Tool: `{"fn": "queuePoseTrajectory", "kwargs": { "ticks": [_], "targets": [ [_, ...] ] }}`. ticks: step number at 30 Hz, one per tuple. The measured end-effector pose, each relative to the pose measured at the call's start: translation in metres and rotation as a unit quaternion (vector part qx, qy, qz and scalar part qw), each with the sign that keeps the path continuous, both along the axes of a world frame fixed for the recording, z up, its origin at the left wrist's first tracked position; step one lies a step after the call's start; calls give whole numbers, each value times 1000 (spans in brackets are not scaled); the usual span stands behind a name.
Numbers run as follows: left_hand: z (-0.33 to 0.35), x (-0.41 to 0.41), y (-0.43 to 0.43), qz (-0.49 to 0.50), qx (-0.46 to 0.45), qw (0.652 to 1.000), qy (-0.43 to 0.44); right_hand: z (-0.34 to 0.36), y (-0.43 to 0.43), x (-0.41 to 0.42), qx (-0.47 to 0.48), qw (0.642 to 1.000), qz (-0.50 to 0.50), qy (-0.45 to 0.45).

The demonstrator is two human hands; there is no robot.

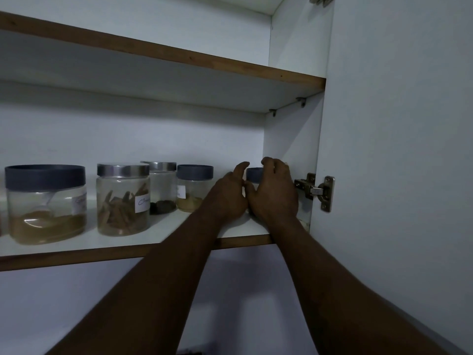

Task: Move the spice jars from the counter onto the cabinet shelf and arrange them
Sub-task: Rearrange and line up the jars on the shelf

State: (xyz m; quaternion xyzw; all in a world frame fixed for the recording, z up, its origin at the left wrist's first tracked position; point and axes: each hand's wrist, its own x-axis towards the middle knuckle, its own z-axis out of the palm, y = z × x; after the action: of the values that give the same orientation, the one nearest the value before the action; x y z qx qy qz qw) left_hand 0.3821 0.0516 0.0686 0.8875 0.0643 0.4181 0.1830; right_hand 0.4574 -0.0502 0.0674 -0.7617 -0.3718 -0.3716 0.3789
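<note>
Both my arms reach up to the lower cabinet shelf [76, 248]. My right hand [275, 190] wraps around a small clear jar with a dark blue lid [254, 174] at the shelf's right end. My left hand [229, 193] touches the same jar from the left, fingers curled. The jar's body is mostly hidden behind my hands. Along the shelf to the left stand a small blue-lidded jar [193, 187], a steel-lidded jar with dark contents [162, 187], a steel-lidded jar of brown sticks [122, 198] and a large blue-lidded jar of brown powder [46, 202].
An upper shelf [179, 56] with a wooden edge hangs above. The cabinet's right side wall [291, 139] stands right beside the held jar, with a metal hinge [316, 190] and the open white door [399, 149] beyond it.
</note>
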Motion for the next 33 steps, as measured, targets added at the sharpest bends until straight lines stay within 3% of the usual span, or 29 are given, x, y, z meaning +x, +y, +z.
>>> {"fn": "queuePoseTrajectory", "kwargs": {
  "ticks": [5, 12, 16, 20, 23, 27, 33],
  "targets": [
    [-2, 0, 1, -41, -7, 997, 60, 3, -1, -2, -23, 999, -15, -36],
    [-1, -5, -3, -22, 17, 997, 72, 4, -3, -2, -30, 996, -25, -83],
    [6, -27, -18, 113, 69, 991, -20, 5, -6, -8, 7, 994, 16, -111],
    [10, -63, -16, 273, 186, 939, -98, 6, -5, -20, -1, 982, 85, -167],
    [9, -82, -2, 334, 132, 932, -39, 6, 3, -32, -55, 980, 130, -139],
    [5, -82, 6, 306, 12, 952, 25, -3, 23, -43, -85, 979, 181, -23],
    [4, -79, 17, 276, -23, 961, 24, -9, 32, -37, -113, 971, 206, 44]
  ]
}}
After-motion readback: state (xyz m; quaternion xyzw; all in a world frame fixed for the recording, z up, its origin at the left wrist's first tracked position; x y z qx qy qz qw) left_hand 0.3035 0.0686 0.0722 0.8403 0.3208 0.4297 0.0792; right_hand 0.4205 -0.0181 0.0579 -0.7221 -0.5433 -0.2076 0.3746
